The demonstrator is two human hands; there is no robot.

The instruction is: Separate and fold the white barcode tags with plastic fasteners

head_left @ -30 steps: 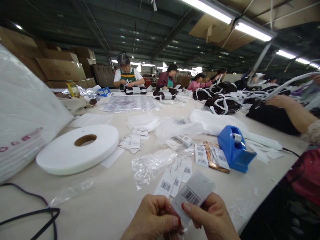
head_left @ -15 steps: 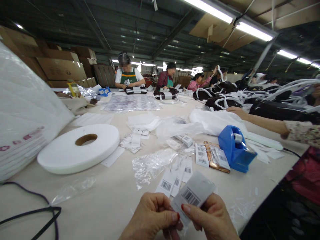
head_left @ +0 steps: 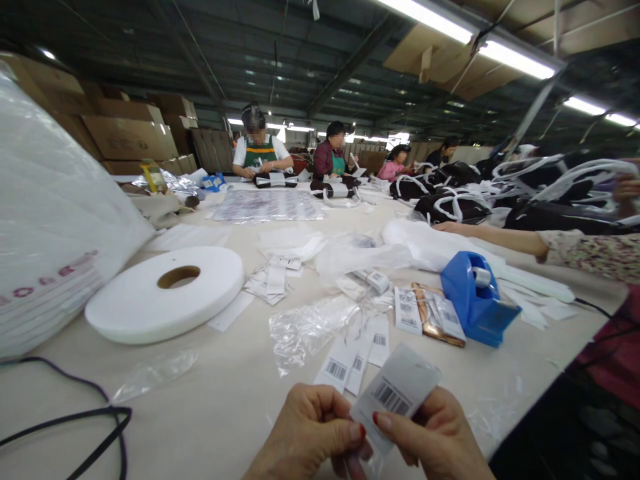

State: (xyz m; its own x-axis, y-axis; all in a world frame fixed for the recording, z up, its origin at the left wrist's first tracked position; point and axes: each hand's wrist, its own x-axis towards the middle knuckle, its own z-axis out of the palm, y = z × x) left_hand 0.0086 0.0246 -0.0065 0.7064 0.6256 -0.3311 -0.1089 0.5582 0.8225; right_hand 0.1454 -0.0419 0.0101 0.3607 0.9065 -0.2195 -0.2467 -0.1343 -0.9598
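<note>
We find a factory workshop, by its look a finishing or packing floor. We record a dark metal roof [head_left: 225, 60] with tube lights [head_left: 517, 59] beneath, cardboard boxes [head_left: 127, 137] stacked at left, and one broad worktable [head_left: 210, 413] bearing black bundles [head_left: 555, 217], barcode tags [head_left: 336, 367] and a tape dispenser [head_left: 473, 303]; several co-workers [head_left: 263, 153] work along its far side.

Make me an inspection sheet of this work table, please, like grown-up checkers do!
Surface: pale table, partly covered.
Job's things: barcode tag, held tilted; loose tags just beyond.
Clutter: white roll, crumpled clear plastic, blue tape dispenser.
Fingers: right fingers grip the tag; left fingers at its lower edge, exact grip unclear.
Cables: black cord looped at left; thin lead at right.
Surroundings: co-workers, cardboard boxes, black bundles.
</note>
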